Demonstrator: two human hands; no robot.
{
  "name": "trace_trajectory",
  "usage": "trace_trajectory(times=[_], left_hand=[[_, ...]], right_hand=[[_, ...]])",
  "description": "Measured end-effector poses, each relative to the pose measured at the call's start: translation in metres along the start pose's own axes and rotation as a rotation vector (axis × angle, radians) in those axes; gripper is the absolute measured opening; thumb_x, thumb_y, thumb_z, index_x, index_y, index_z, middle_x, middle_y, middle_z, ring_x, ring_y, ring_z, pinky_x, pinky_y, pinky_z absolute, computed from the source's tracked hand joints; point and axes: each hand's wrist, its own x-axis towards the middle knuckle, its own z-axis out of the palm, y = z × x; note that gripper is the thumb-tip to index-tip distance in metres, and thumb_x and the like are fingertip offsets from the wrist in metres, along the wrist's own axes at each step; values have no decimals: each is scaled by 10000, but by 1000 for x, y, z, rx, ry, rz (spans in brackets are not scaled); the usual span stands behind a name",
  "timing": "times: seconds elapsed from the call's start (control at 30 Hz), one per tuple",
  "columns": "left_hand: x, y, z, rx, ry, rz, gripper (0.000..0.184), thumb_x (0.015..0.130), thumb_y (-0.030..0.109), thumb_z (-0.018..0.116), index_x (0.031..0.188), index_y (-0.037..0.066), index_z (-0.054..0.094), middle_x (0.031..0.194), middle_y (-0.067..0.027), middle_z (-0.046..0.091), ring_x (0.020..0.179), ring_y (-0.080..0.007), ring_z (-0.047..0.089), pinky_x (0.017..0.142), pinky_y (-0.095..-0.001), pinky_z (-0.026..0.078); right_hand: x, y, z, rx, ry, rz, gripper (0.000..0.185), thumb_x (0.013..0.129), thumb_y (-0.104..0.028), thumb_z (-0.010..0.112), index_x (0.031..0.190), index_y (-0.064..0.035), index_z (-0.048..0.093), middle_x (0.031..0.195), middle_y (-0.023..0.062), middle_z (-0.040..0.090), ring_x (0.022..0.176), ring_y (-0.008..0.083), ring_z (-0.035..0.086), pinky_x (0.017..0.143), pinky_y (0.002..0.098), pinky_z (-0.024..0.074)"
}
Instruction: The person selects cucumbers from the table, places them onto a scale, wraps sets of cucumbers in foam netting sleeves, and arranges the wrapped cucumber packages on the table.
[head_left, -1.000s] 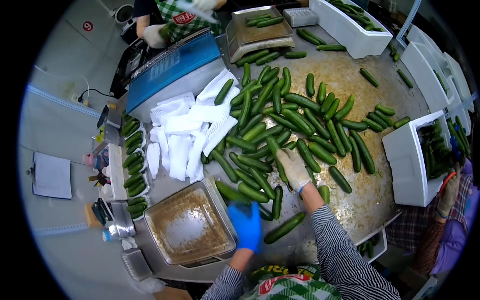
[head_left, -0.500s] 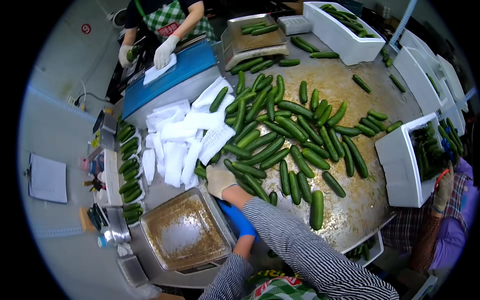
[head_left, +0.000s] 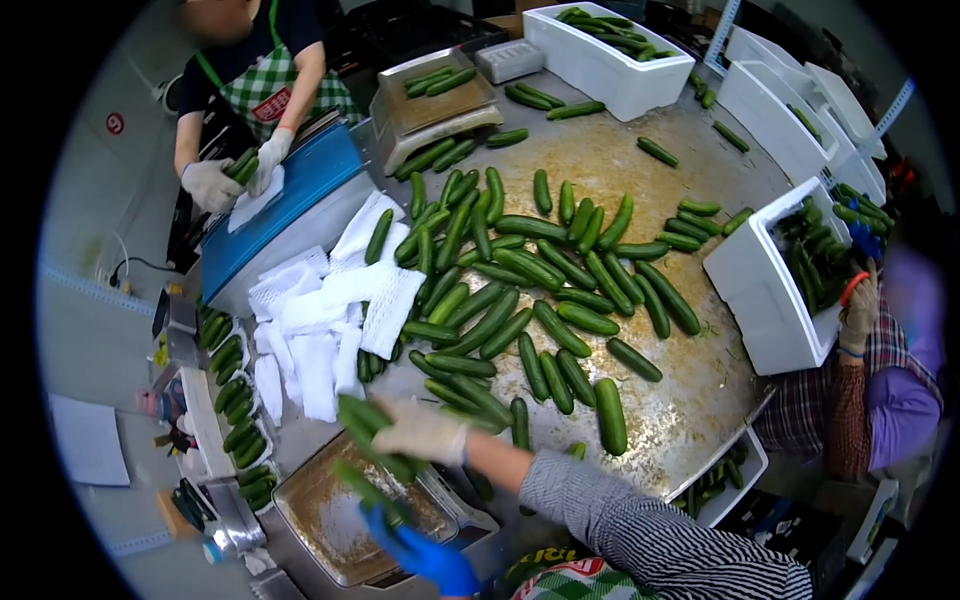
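Note:
Over the scale's metal tray (head_left: 310,565), my right hand (head_left: 422,430) in a cream glove is closed round a cucumber (head_left: 362,418); a second may be in the same grip, but motion blur hides this. Below it, my left hand (head_left: 425,553) in a blue glove holds another cucumber (head_left: 368,492), slanted above the tray and blurred. Beyond my right hand lie many loose cucumbers (head_left: 558,270) in a spread pile. White foam net sleeves (head_left: 330,300) are heaped to the left of the pile.
Packed cucumbers (head_left: 238,412) line the left edge. A co-worker's gloved hands (head_left: 212,185) hold cucumbers over a blue-topped machine (head_left: 285,215). A second scale (head_left: 440,110) and a white foam box (head_left: 610,70) stand behind. At right, another person's hand (head_left: 858,315) is at a tilted foam box (head_left: 765,290).
My right hand has lifted from the pile's near edge with cucumber in it, over the tray. My left hand has come out from under my right arm with a cucumber. The view has shifted.

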Motion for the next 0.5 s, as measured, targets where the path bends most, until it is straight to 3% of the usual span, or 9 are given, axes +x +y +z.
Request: trace_trajectory(times=[0.03, 0.07, 0.13, 0.2, 0.3, 0.33, 0.4, 0.43, 0.5], left_hand=[[5, -1, -9, 28, 90, 73, 416, 1061, 186, 370, 1434, 9, 421, 1553, -163, 326, 1407, -312, 355, 1151, -459, 341], [15, -16, -25, 305, 126, 152, 433, 1044, 205, 429, 1415, -19, 431, 1534, -191, 347, 1400, -329, 355, 1136, -476, 347], [29, -27, -34, 561, 102, 343, 496, 1000, 314, 559, 1327, -59, 556, 1341, -269, 550, 1214, -411, 528, 1043, -490, 422], [31, -67, -53, 476, -17, 254, 532, 1017, 305, 490, 1424, -23, 393, 1455, -218, 402, 1321, -359, 399, 1119, -448, 305], [30, -118, -72, 356, -194, 97, 636, 1042, 291, 386, 1571, 30, 148, 1627, -141, 180, 1481, -280, 205, 1232, -386, 130], [32, -116, -75, 539, -168, 144, 604, 1030, 313, 438, 1513, 0, 254, 1577, -199, 245, 1436, -347, 258, 1200, -442, 184], [40, -73, -70, 899, -100, 242, 576, 1006, 358, 543, 1395, -60, 466, 1477, -315, 373, 1345, -480, 365, 1136, -553, 292], [38, -83, -74, 911, -35, 283, 579, 997, 378, 557, 1376, -55, 490, 1440, -328, 411, 1330, -478, 385, 1117, -573, 309], [29, -34, -66, 775, -45, 383, 502, 988, 302, 584, 1329, -61, 524, 1388, -310, 462, 1305, -470, 412, 1107, -564, 324]], right_hand=[[0, 5, 18, -63, -28, 15, 665, 808, -288, 597, 1336, 66, 400, 1072, 296, 631, 916, 340, 656, 787, 385, 539], [4, 14, 44, -122, -50, 32, 725, 820, -303, 582, 1386, 81, 342, 1127, 340, 609, 991, 378, 655, 835, 396, 535], [26, 54, 109, -277, 96, -59, 797, 853, -295, 570, 1453, 105, 229, 1274, 394, 505, 1105, 428, 607, 905, 420, 513], [11, 59, 144, -425, 162, -146, 820, 875, -263, 575, 1487, 102, 170, 1342, 410, 416, 1115, 461, 583, 930, 461, 498], [-16, 65, 140, -563, 98, -361, 606, 829, -189, 634, 1337, 57, 413, 1293, 308, 473, 1120, 433, 567, 915, 483, 494], [-28, 65, 129, -507, 65, -449, 539, 824, -167, 634, 1290, 43, 465, 1278, 289, 490, 1124, 424, 562, 922, 477, 490], [-56, 76, 98, -547, 258, -599, 448, 827, -165, 642, 1214, 28, 524, 1233, 252, 520, 1120, 409, 560, 928, 468, 483], [-75, 82, 75, -607, 342, -484, 445, 823, -174, 652, 1204, 22, 531, 1227, 246, 527, 1134, 404, 554, 935, 469, 476], [-123, 92, 37, -745, 496, -273, 432, 804, -182, 672, 1173, 6, 549, 1210, 228, 540, 1149, 388, 549, 942, 469, 463]])
